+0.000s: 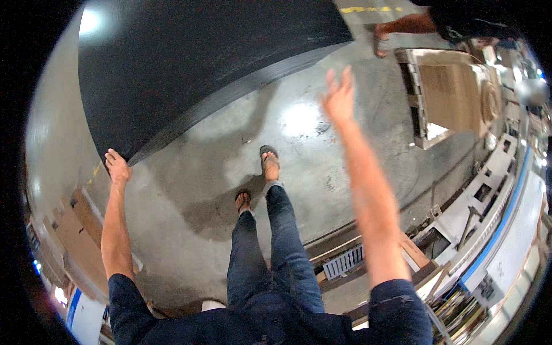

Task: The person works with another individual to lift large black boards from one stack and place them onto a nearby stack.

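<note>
A large black board (213,52) with a smooth, dark face takes up the upper left of the head view, its long near edge curving across the picture. At the board's near left corner is my left hand (118,167), fingers over the corner and thumb at its edge, closed on it. My right hand (339,102) is up in the air to the right, fingers spread and slightly blurred. It holds nothing and is apart from the board.
My sandalled feet are on a grey concrete floor (230,144). Another person's leg (405,26) shows at the upper right, near a pallet with brown cardboard (451,95). Machine parts with a blue strip (497,210) line the right; flattened cardboard (72,238) is at the left.
</note>
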`<state>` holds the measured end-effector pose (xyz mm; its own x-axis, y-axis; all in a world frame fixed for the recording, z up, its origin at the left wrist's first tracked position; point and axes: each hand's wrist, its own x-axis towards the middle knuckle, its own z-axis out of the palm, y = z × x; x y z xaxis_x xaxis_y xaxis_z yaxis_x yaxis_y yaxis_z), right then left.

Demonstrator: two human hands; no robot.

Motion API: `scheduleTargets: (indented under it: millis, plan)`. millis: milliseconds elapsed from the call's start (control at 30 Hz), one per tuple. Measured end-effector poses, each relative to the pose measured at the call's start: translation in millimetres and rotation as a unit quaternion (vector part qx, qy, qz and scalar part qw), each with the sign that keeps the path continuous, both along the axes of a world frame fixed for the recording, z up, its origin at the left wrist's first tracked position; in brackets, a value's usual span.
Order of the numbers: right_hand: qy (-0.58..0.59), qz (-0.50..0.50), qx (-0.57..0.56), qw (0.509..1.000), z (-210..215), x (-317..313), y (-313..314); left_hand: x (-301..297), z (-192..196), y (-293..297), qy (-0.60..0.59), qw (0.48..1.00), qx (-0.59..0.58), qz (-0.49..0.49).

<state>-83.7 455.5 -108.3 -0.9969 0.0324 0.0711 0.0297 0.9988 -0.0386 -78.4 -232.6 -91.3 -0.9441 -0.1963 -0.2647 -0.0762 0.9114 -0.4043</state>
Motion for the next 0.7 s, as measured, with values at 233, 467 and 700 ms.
scheduleTargets:
  millis: [233,467,700]
  plan:
    - [-0.414,-0.246,-0.426,0.766,37.2,438.6,-197.1,90.3,-5.3,211.6,-0.070,0.926,0.353,-0.118]
    - [-0.292,-0.519,-0.708,0.379,177.9,554.1,-129.6,268.8,74.0,361.0,-0.473,0.733,0.453,-0.182]
    - [0.153,-0.658,-0.665,0.318,164.6,639.8,-122.8,275.4,82.2,350.2,-0.463,0.728,0.449,-0.231]
